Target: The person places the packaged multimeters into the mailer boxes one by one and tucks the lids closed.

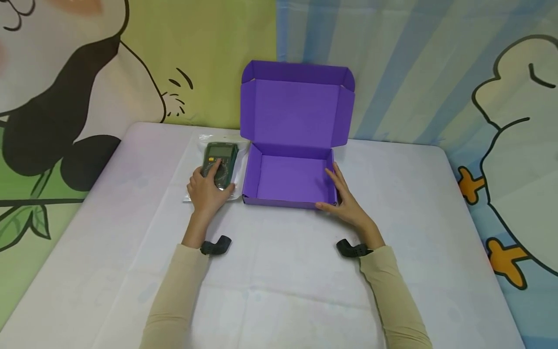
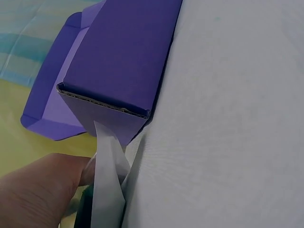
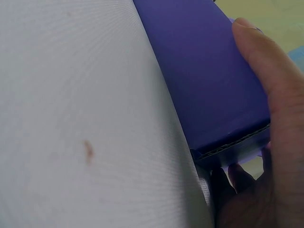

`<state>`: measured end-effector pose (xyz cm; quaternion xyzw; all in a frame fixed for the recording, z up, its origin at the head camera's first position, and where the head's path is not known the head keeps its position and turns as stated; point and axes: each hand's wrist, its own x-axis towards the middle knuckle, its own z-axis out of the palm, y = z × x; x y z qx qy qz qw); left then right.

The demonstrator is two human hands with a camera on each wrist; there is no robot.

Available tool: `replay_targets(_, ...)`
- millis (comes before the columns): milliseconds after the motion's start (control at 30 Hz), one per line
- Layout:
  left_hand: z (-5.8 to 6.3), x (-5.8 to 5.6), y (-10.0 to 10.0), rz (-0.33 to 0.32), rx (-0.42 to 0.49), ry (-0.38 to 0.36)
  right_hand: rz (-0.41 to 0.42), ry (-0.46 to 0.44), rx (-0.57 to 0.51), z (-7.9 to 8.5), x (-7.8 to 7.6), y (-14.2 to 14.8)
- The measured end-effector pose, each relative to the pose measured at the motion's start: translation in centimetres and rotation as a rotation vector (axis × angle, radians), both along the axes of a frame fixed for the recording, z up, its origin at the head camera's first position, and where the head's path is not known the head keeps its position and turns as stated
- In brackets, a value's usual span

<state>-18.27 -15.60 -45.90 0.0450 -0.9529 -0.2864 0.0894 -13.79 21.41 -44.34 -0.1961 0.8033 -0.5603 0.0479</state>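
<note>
A dark green multimeter [image 1: 225, 167] with a grey screen and a yellow button lies at the left, a clear plastic bag [image 1: 237, 186] showing around it. My left hand [image 1: 208, 191] holds the multimeter, with the index finger over its face and the thumb by its lower right edge. In the left wrist view that thumb [image 2: 52, 183] meets the crinkled plastic. Just right of the bag stands a purple cardboard box [image 1: 296, 177], its lid raised and nothing inside. My right hand [image 1: 348, 206] grips its front right corner, thumb [image 3: 261, 59] on the front wall, other fingers along the right side.
A white cloth [image 1: 279, 271] covers the table. Behind the box, its raised lid [image 1: 296, 111] stands near a printed curtain [image 1: 392, 72] with cartoon animals. Black wrist cameras [image 1: 216, 245] are strapped to both wrists, beside the beige sleeves.
</note>
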Motion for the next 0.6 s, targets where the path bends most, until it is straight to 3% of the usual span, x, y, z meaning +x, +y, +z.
replay_targets(300, 0.03, 0.05, -0.28, 0.050, 0.033, 0.016, 0.004, -0.018, -0.002, 0.12, 0.09, -0.16)
replay_targets(600, 0.65, 0.26, -0.27, 0.050, 0.063, 0.020, 0.001, -0.008, -0.010, 0.13, 0.00, -0.11)
